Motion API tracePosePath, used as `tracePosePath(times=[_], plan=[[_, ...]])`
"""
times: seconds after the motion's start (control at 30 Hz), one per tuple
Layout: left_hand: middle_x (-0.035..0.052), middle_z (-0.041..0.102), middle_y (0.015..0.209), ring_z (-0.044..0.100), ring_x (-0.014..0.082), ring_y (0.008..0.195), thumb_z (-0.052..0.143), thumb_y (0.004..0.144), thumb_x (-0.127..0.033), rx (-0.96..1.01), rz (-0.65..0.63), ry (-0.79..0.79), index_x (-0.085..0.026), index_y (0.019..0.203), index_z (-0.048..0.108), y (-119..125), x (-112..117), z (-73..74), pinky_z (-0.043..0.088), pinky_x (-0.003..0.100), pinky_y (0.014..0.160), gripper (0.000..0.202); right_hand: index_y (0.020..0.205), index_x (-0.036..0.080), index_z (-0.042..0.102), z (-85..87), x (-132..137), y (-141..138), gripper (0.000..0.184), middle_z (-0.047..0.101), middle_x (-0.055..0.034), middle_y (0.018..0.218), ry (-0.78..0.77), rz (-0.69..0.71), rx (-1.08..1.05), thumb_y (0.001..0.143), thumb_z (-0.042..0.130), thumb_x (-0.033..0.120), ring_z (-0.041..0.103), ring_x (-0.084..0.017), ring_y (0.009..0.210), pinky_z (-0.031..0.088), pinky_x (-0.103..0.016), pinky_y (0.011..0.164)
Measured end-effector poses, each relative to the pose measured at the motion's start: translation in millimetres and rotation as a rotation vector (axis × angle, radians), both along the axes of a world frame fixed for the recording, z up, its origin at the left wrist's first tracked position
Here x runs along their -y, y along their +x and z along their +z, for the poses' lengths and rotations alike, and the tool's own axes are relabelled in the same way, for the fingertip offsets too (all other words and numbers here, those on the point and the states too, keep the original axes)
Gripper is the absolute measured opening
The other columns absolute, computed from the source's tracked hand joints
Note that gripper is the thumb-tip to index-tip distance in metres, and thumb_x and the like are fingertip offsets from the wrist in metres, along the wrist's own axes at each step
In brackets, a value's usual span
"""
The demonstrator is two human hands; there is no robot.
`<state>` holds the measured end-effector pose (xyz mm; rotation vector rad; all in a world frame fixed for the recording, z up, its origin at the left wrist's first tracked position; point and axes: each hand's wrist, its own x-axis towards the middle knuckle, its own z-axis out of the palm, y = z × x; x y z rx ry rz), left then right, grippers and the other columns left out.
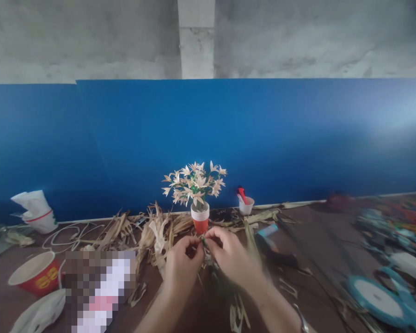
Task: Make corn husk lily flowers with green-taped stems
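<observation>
My left hand (pixel 182 266) and my right hand (pixel 230 254) meet over the brown table, fingertips pinched together around a small green stem-like piece (pixel 203 240) that is too small to name surely. Just behind them stands an orange-and-white cup (pixel 200 218) holding a bunch of pale handmade flowers (pixel 194 182) on green stems. Dried corn husks (pixel 152 229) lie heaped to the left of the hands and under them.
A red paper cup (pixel 36 273) and white cups (pixel 38 210) sit at the left, a small white cup with a red tool (pixel 245 201) behind right. Blurred teal tape rolls (pixel 377 296) and coloured clutter fill the right. A blue board (pixel 229 138) backs the table.
</observation>
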<state>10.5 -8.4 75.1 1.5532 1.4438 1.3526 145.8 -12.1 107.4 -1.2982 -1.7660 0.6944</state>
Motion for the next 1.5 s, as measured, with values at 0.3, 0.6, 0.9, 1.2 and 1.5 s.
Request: tracePosePath(times=[0.3, 0.6, 0.9, 1.2, 1.5], plan=[[0.0019, 0.064, 0.059, 0.055, 0.0161, 0.054, 0.053, 0.069, -0.026, -0.195, 0.077, 0.082, -0.017, 0.066, 0.066, -1.3, -0.5, 2.1, 0.040, 0.026, 0.054, 0.016, 0.076, 0.017, 0.060, -8.5, -4.4, -9.6, 0.010, 0.066, -0.0019, 0.075, -0.010, -0.034, -0.056, 0.078, 0.050, 0.020, 0.059, -0.016, 0.069, 0.044, -0.024, 0.064], [0.0017, 0.062, 0.056, 0.052, 0.0150, 0.051, 0.055, 0.069, -0.026, -0.173, 0.052, 0.069, -0.016, 0.065, 0.067, -0.8, 2.2, 1.5, 0.039, 0.026, 0.052, 0.016, 0.076, 0.018, 0.064, -8.2, -5.4, -3.5, 0.010, 0.067, -0.0026, 0.074, 0.148, -0.003, 0.014, 0.077, 0.054, 0.015, 0.061, -0.016, 0.071, 0.045, -0.025, 0.066], [-0.0038, 0.048, 0.046, 0.035, 0.0065, 0.041, 0.065, 0.065, -0.039, 0.320, -0.267, -0.220, -0.012, 0.070, 0.068, -6.8, -2.4, 12.0, 0.025, 0.020, 0.041, 0.028, 0.079, 0.018, 0.055, -13.6, -8.9, 1.1, 0.011, 0.061, -0.0029, 0.077, 0.376, 0.078, 0.033, 0.083, 0.046, 0.014, 0.056, -0.015, 0.072, 0.042, -0.025, 0.068], [-0.0037, 0.047, 0.047, 0.032, 0.0062, 0.043, 0.064, 0.069, -0.036, 0.271, -0.339, -0.208, -0.012, 0.066, 0.067, -11.5, -4.2, 9.4, 0.021, 0.020, 0.043, 0.024, 0.077, 0.019, 0.056, -5.9, -5.2, 1.0, 0.009, 0.063, -0.0020, 0.074, 0.245, 0.096, -0.039, 0.081, 0.048, 0.017, 0.057, -0.015, 0.071, 0.043, -0.025, 0.067], [-0.0016, 0.053, 0.045, 0.037, 0.0075, 0.041, 0.065, 0.067, -0.035, 0.177, -0.273, -0.165, -0.013, 0.060, 0.061, -11.3, -5.0, 8.7, 0.025, 0.020, 0.042, 0.024, 0.076, 0.017, 0.062, -1.1, -3.5, 2.8, 0.013, 0.065, -0.0015, 0.072, 0.062, 0.044, -0.026, 0.080, 0.051, 0.022, 0.058, -0.015, 0.068, 0.042, -0.024, 0.064]])
